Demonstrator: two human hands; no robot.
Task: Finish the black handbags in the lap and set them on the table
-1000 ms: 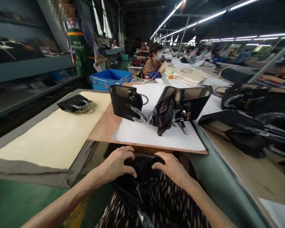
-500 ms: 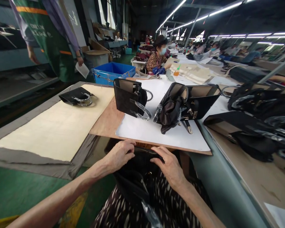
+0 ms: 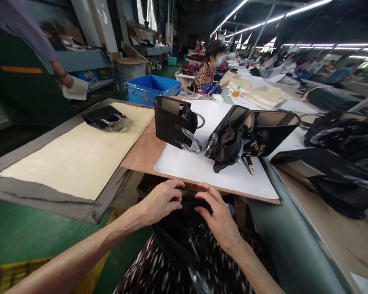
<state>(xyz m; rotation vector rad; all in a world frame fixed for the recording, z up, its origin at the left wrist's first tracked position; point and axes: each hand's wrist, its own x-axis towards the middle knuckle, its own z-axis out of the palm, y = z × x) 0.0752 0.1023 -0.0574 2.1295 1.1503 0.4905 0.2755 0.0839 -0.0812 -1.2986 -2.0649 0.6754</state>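
Head view: Black bag [image 3: 188, 212] lies in the lap over a patterned skirt [image 3: 156, 265], just below the front edge of the brown board [image 3: 141, 155]. It sits between the two hands, touching both. Left hand [image 3: 164, 200]: fingers and thumb curled, grasping the bag's upper edge from the left. Right hand [image 3: 219, 216]: fingers bent, thumb opposed, grasping the same edge from the right. Fingertips of the two hands apart, fabric between them. Clear-wrapped handle [image 3: 198, 279] hangs below, nearer the wearer. On the board: upright bag [image 3: 171, 128] toward the left edge; bag with bunched lining [image 3: 228, 145] toward the right edge.
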